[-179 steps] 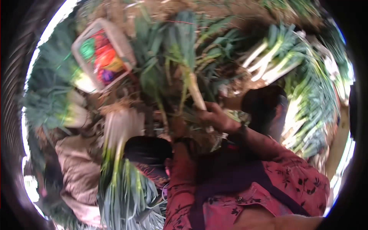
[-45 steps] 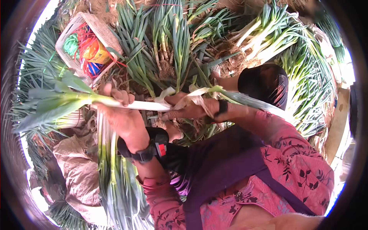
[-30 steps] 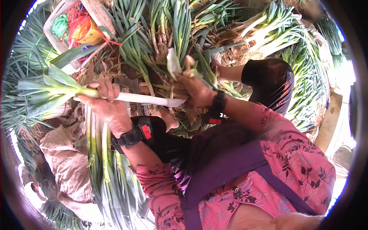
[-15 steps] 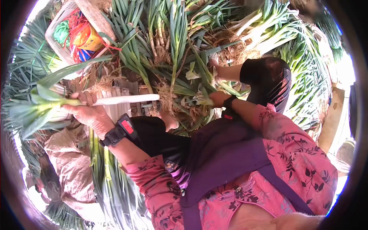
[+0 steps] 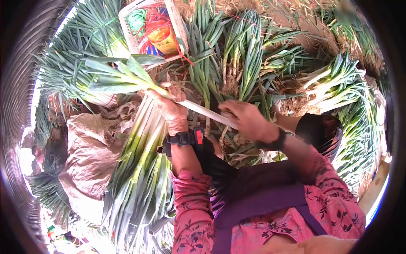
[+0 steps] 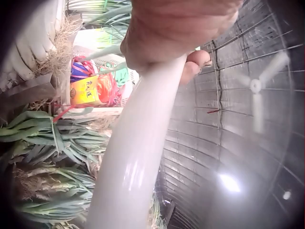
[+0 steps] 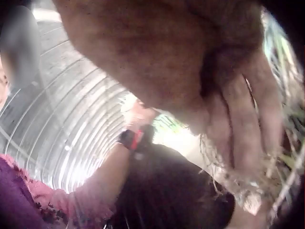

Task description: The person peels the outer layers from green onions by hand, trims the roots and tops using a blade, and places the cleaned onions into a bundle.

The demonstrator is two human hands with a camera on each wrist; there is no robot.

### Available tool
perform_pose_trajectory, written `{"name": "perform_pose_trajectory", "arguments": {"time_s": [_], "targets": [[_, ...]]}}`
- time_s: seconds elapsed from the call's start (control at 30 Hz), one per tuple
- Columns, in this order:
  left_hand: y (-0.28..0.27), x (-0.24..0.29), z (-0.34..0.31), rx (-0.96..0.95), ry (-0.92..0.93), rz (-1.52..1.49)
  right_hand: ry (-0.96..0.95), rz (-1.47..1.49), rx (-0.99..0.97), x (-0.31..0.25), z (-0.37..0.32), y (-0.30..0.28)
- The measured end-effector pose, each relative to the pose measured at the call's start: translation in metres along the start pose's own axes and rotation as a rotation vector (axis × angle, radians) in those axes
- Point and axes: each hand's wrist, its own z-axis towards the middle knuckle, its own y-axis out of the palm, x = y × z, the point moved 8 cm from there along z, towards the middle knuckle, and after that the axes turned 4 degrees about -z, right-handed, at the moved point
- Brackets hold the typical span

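Note:
A leek (image 5: 207,112) slants across the head view, its white stalk bare and its green leaves fanned out at the left. My left hand (image 5: 171,106) grips it just below the leaves; in the left wrist view the hand (image 6: 178,33) is wrapped round the smooth white stalk (image 6: 136,157). At the stalk's lower end is my right hand (image 5: 253,120), its fingers bent round that end, which they hide. The right wrist view shows the right hand (image 7: 190,81) close up, with thin roots and a pale tip (image 7: 250,202) by its fingertips.
A white basket (image 5: 179,25) with coloured ties stands behind the left hand. Leeks (image 5: 148,156) lie in a bundle at the left of the legs beside a tan cloth (image 5: 91,152). More leeks (image 5: 249,51) lie ahead and at the right (image 5: 359,122).
My right hand has come back from the scraps on the ground to the stalk's lower end. The left hand keeps its grip on the leek, and the head view has shifted left.

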Motion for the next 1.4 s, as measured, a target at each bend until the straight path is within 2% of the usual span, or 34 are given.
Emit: {"name": "perform_pose_trajectory", "arguments": {"time_s": [0.03,0.1,0.13,0.17,0.2,0.23,0.27,0.33,0.37,0.4,0.43,0.47,0.5,0.53,0.6,0.63,0.67,0.73,0.77,0.8,0.83,0.87,0.93,0.97,1.03,1.07,1.1,1.13,1.17,1.23,1.27,1.3,1.37,1.4], "targets": [[0.0,-0.003,-0.002,-0.002,0.003,0.0,-0.003,-0.001,0.001,-0.006,0.007,0.013],[-0.002,-0.011,-0.006,0.049,0.04,0.085,-0.109,-0.146,0.205,-0.021,0.012,0.025],[0.005,-0.014,-0.011,0.015,0.061,0.087,0.142,-0.11,-0.152,0.019,0.0,0.067],[0.003,-0.013,-0.014,0.025,0.062,0.08,0.208,-0.085,-0.213,0.031,-0.022,0.077],[-0.005,-0.009,-0.014,0.116,0.063,0.147,0.272,-0.061,-0.268,0.042,-0.05,0.087],[-0.016,-0.002,-0.015,0.217,0.073,0.208,0.243,-0.046,-0.392,0.061,-0.094,0.101],[-0.021,0.005,-0.014,0.251,0.07,0.199,0.209,-0.036,-0.527,0.092,-0.146,0.107],[-0.029,0.012,-0.003,0.351,0.118,0.189,0.27,-0.225,-0.851,0.175,-0.26,0.098],[-0.033,0.019,-0.004,0.42,0.156,0.197,0.536,-0.258,-1.117,0.192,-0.274,0.073],[-0.023,0.02,-0.01,0.421,0.167,0.258,0.594,-0.336,-0.963,0.175,-0.233,0.043],[-0.022,0.01,-0.012,0.375,0.123,0.232,0.455,-0.396,-0.785,0.174,-0.2,0.025],[-0.023,-0.002,-0.016,0.387,0.129,0.237,0.115,-0.396,-0.229,0.196,-0.181,0.006],[-0.022,-0.016,-0.023,0.4,0.139,0.241,0.36,-0.206,-0.072,0.139,-0.113,-0.028],[-0.016,-0.031,-0.032,0.427,0.093,0.215,0.11,-0.315,0.043,0.091,-0.075,-0.048],[-0.012,-0.062,-0.041,0.446,0.031,0.221,0.069,-0.226,-0.048,0.049,-0.046,-0.037],[-0.004,-0.074,-0.047,0.371,-0.022,0.182,0.037,-0.135,-0.131,0.031,-0.039,-0.024],[-0.006,-0.076,-0.044,0.379,-0.082,0.113,0.04,-0.142,-0.14,0.015,-0.034,-0.017],[-0.006,-0.057,-0.038,0.355,-0.15,-0.009,0.3,0.034,-0.249,0.004,-0.033,0.006],[-0.002,-0.036,-0.034,0.324,-0.16,-0.058,0.303,0.027,-0.256,-0.009,-0.021,0.008],[0.0,-0.018,-0.026,0.244,-0.142,-0.116,0.237,0.058,-0.26,-0.026,-0.005,0.009],[0.002,0.011,-0.018,-0.012,-0.082,0.065,0.175,0.091,-0.26,-0.039,0.01,0.015],[0.004,0.048,-0.017,0.152,0.005,0.142,0.002,0.136,-0.212,-0.056,0.028,0.022],[-0.004,0.119,-0.015,0.058,0.079,-0.095,-0.319,0.142,-0.148,-0.091,0.062,0.038],[0.006,0.161,-0.027,-0.113,0.15,0.072,-0.465,0.106,-0.134,-0.108,0.078,0.044],[0.021,0.219,-0.07,-0.147,0.3,0.055,-0.452,-0.044,-0.394,-0.114,0.111,0.073],[0.015,0.243,-0.097,0.017,0.435,0.143,-0.443,-0.035,-0.401,-0.111,0.127,0.081],[0.006,0.262,-0.125,0.181,0.567,0.233,-0.493,-0.15,-0.44,-0.107,0.139,0.094],[-0.012,0.267,-0.149,0.335,0.649,0.318,-0.547,-0.266,-0.477,-0.101,0.151,0.109],[-0.034,0.268,-0.174,0.491,0.727,0.406,-0.542,-0.255,-0.486,-0.091,0.162,0.123],[-0.09,0.232,-0.213,0.628,0.508,0.357,-0.704,-0.192,-0.496,-0.07,0.167,0.158],[-0.103,0.203,-0.221,0.605,0.345,0.265,-0.675,-0.323,-0.635,-0.044,0.168,0.19],[-0.107,0.169,-0.226,0.578,0.183,0.17,-0.669,-0.314,-0.641,-0.037,0.166,0.196],[-0.115,0.129,-0.241,0.788,0.126,0.222,-0.553,-0.635,-0.832,-0.002,0.158,0.22],[-0.11,0.116,-0.245,0.855,0.025,0.257,-0.613,-0.64,-0.788,0.008,0.155,0.227]]}}
